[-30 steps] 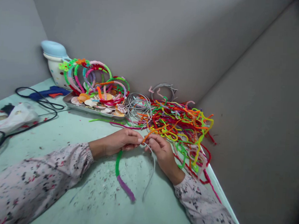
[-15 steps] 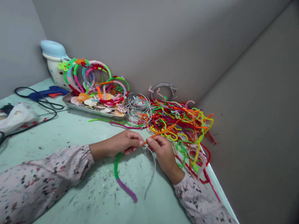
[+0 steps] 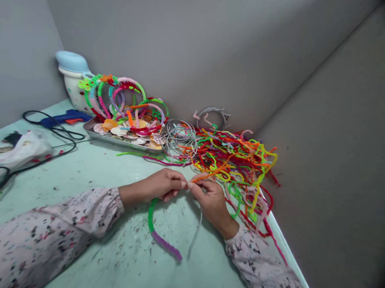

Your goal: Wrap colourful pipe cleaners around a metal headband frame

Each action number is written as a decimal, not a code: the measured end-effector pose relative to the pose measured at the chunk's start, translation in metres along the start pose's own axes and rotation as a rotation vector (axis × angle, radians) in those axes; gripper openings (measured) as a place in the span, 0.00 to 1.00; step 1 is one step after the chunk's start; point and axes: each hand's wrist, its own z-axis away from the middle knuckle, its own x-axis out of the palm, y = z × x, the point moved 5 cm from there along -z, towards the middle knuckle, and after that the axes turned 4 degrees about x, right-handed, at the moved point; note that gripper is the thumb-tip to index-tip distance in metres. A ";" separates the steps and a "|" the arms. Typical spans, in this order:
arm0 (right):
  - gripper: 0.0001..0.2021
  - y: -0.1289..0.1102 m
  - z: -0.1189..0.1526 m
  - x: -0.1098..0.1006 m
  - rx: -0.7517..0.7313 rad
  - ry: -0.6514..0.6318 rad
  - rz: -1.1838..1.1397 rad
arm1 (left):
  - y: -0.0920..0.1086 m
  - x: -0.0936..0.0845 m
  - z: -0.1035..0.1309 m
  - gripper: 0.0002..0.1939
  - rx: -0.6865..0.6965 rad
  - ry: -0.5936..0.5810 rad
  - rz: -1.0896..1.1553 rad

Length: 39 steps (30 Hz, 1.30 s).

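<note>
Between my two hands is a curved headband (image 3: 152, 217), its left end wrapped in green and purple pipe cleaner and its right end (image 3: 195, 239) bare grey. My left hand (image 3: 165, 184) is closed around the top of this headband. Fingertips of my right hand (image 3: 210, 199) pinch an orange pipe cleaner (image 3: 206, 176) against the band, right beside the left fingertips. The loose tail of the orange pipe cleaner runs up and to the right over the pile. The exact spot where it meets the band is hidden by my fingers.
Ahead stands a metal tray (image 3: 123, 144) of shells (image 3: 118, 131) with colourful wrapped headbands (image 3: 113, 98). Grey bare bands (image 3: 181, 139) and a tangled pile of pipe cleaners (image 3: 237, 155) lie to the right. At left are a blue glue gun (image 3: 59, 117), black cable (image 3: 53, 153), plastic bag (image 3: 25, 151) and a blue-lidded container (image 3: 72, 82).
My right hand has shifted slightly left, its fingertips now meeting the left ones over the orange pipe cleaner. The headband has tilted a little, and its bare upper part is now covered.
</note>
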 end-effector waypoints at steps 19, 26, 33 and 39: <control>0.09 -0.010 0.001 -0.003 -0.159 -0.160 0.066 | -0.001 -0.006 0.001 0.10 -0.010 0.074 0.103; 0.07 0.016 0.000 0.004 0.296 -0.197 -0.302 | 0.001 -0.005 0.001 0.12 0.000 0.070 0.113; 0.05 0.013 0.000 0.008 0.359 -0.205 -0.338 | 0.007 -0.005 0.004 0.19 0.010 0.144 -0.014; 0.04 0.015 0.000 0.009 0.381 -0.205 -0.382 | 0.005 -0.005 0.003 0.16 0.016 0.136 -0.049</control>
